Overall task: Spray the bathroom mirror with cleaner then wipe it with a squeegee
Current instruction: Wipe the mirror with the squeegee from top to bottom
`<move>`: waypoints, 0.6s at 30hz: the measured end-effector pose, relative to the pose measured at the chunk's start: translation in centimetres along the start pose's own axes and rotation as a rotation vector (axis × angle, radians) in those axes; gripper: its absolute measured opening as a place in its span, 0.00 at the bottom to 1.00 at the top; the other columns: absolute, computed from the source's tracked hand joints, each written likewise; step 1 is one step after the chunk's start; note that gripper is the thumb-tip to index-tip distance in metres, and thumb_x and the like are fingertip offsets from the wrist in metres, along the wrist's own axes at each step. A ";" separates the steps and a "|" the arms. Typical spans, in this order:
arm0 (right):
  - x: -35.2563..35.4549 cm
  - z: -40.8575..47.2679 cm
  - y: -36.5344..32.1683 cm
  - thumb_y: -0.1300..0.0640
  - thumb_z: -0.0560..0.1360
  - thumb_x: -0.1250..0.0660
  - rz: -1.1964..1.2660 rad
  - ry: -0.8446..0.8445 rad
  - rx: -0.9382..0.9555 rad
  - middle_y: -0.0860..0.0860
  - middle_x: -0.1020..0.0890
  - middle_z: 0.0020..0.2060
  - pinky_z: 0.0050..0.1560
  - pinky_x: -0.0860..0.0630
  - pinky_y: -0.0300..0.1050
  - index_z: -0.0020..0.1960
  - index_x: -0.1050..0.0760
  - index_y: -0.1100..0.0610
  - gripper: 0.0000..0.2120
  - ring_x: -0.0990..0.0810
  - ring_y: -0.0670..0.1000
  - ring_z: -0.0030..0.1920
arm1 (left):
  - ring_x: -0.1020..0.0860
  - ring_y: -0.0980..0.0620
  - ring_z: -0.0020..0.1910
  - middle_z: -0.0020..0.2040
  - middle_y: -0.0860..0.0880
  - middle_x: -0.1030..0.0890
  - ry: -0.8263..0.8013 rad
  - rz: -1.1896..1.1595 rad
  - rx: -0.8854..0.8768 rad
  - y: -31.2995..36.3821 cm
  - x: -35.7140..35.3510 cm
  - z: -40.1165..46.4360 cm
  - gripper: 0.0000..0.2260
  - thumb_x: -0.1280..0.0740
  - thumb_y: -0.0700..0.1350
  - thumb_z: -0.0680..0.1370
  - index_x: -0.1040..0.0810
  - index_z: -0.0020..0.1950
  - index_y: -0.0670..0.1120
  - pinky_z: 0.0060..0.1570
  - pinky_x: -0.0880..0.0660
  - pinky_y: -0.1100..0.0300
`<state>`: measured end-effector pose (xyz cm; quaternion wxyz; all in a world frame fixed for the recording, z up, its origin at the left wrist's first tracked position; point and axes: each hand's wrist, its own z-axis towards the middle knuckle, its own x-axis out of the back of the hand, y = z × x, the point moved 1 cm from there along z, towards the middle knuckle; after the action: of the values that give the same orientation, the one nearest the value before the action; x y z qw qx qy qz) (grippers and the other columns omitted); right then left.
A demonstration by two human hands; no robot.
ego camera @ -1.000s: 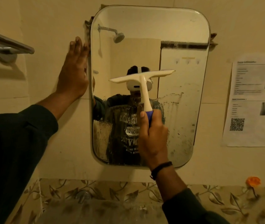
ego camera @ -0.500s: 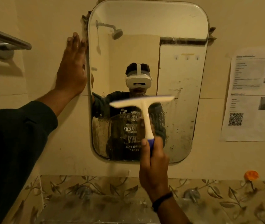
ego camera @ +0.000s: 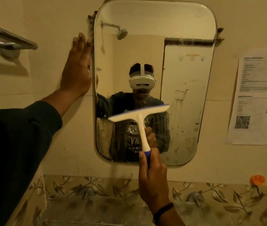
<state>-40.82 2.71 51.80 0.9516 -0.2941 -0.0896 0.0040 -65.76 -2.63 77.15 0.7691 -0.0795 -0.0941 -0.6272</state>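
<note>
Cream plastic squeegee [ego camera: 139,113], blue at the grip end, held against the lower half of the mirror [ego camera: 186,46]; blade tilted, right end higher than left, across the middle of the glass. Right hand [ego camera: 153,181] wraps the blue handle, fingers curled around it, thumb laid up along the shaft. Left hand [ego camera: 77,69] flat on the wall, fingers straight and together, holding nothing, its edge touching the mirror's left rim, probably steadying the frame. Step in hand, as I judge it: a downward wiping pass. To do it well, level the blade, keep even pressure along its whole edge, carry it straight to the bottom rim, then overlap the next stroke to the right. Glass below the blade looks wet and beaded; streaks and dark specks show on the right portion and near the bottom corners, so that strip likely wants a pass. Spray bottle not in view. Surroundings: pale tiled wall, metal towel bar [ego camera: 10,36] upper left, printed paper sheet [ego camera: 259,101] with a QR code at right, leaf-patterned tile border [ego camera: 227,198] below, small orange object [ego camera: 257,179] on it.
</note>
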 end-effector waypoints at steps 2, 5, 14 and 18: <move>-0.1 -0.5 -0.2 0.42 0.79 0.44 -0.009 0.000 -0.005 0.47 0.25 0.33 0.24 0.25 0.47 0.48 0.36 0.43 0.06 0.26 0.51 0.29 | 0.53 0.42 0.81 0.82 0.43 0.51 0.005 0.004 -0.002 0.0 0.0 0.0 0.27 0.50 0.35 0.82 0.49 0.82 0.46 0.80 0.49 0.46; -0.1 1.0 -1.9 0.42 0.80 0.45 0.022 -0.003 0.039 0.46 0.26 0.32 0.23 0.27 0.40 0.47 0.35 0.45 0.07 0.26 0.48 0.28 | 0.53 0.41 0.81 0.82 0.43 0.50 0.009 0.009 -0.005 0.0 -0.1 0.0 0.27 0.50 0.35 0.83 0.49 0.82 0.46 0.80 0.49 0.46; -2.0 5.6 -4.5 0.41 0.80 0.47 -0.042 -0.054 0.147 0.44 0.26 0.34 0.24 0.23 0.42 0.49 0.36 0.45 0.09 0.24 0.47 0.28 | 0.52 0.41 0.81 0.82 0.42 0.50 0.008 0.018 -0.036 -0.7 -0.3 0.0 0.26 0.50 0.36 0.83 0.49 0.82 0.46 0.79 0.48 0.45; -1.8 1.8 -1.2 0.40 0.80 0.47 -0.063 -0.079 0.110 0.46 0.26 0.32 0.24 0.25 0.42 0.49 0.35 0.45 0.10 0.25 0.48 0.28 | 0.52 0.42 0.81 0.82 0.42 0.50 0.009 0.011 -0.054 -0.9 -0.4 -0.1 0.26 0.50 0.35 0.83 0.49 0.82 0.45 0.80 0.49 0.46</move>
<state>-42.94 2.64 53.63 0.9616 -0.2380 -0.1361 -0.0093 -66.73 -2.50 76.93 0.7705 -0.0977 -0.0733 -0.6256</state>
